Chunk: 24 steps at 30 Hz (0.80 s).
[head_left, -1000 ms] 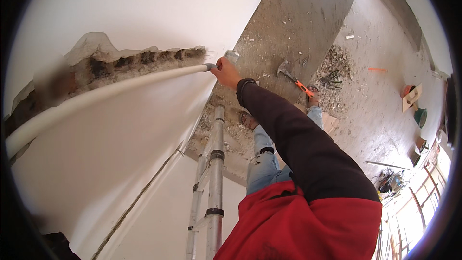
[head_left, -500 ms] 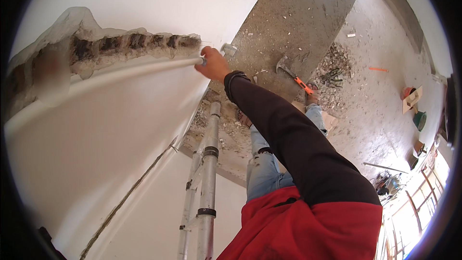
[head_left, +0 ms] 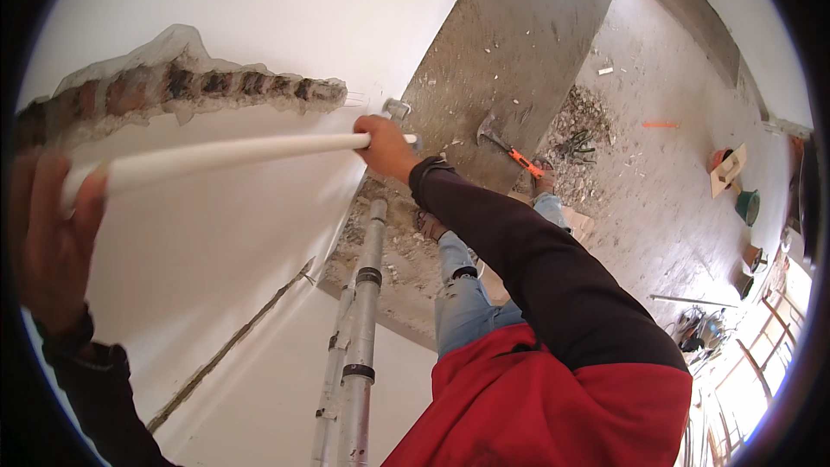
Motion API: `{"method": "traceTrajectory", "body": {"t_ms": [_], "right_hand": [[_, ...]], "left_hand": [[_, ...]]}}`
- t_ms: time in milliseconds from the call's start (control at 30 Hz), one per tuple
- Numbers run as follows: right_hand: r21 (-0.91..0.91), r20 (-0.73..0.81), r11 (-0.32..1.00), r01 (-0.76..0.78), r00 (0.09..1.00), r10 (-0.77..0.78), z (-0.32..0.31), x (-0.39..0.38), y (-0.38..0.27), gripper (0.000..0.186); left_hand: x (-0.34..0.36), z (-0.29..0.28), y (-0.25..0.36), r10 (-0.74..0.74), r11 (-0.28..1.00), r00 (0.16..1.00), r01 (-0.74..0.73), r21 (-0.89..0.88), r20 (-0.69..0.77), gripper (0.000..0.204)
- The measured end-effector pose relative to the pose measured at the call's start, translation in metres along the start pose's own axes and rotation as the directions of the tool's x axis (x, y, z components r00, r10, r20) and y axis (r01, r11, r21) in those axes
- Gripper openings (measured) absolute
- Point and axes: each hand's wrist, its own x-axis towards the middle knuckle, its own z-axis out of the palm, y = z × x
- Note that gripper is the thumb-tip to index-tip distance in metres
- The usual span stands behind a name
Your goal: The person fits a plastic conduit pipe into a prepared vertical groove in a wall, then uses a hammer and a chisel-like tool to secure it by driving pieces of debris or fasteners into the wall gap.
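A long white pipe (head_left: 225, 151) runs across the wall in front of me, below a rough channel (head_left: 203, 82) chiselled into the plaster. My right hand (head_left: 386, 147) grips it near its far end, where a bluish-grey fitting shows just past my fingers. My left hand (head_left: 56, 225) is at the near end at the far left, its fingers round the pipe, slightly blurred. A small metal piece (head_left: 397, 110) sits at the wall's edge just above my right hand.
An aluminium ladder (head_left: 365, 337) stands below beside my legs. On the grey floor lie an orange-handled hammer (head_left: 525, 161), pliers (head_left: 581, 145) amid rubble, a trowel-like board (head_left: 726, 173), a green bucket (head_left: 748, 206) and a metal bar (head_left: 692, 298). A bright opening with bars is at lower right.
My left hand has come into view on the pipe. The pipe has moved down out of line with the channel, and my right hand has shifted lower with it.
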Motion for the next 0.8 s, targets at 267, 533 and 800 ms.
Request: {"method": "traceTrajectory", "body": {"t_ms": [267,533,800], "right_hand": [[0.185,-0.08,0.981,-0.066,0.993,0.082,-0.1,0.016,-0.003,0.018],[-0.109,-0.144,0.976,-0.188,0.974,0.172,-0.202,0.055,0.069,0.029],[-0.165,-0.114,0.964,-0.207,0.975,0.19,-0.236,0.079,0.147,0.032]], "left_hand": [[0.103,-0.016,0.125,0.249,0.968,0.911,-0.242,0.063,-0.329,0.019],[0.196,0.013,0.162,0.231,0.97,0.773,-0.233,0.073,-0.591,0.013],[0.228,0.047,0.229,0.088,0.977,0.77,-0.19,-0.095,-0.632,0.009]]}}
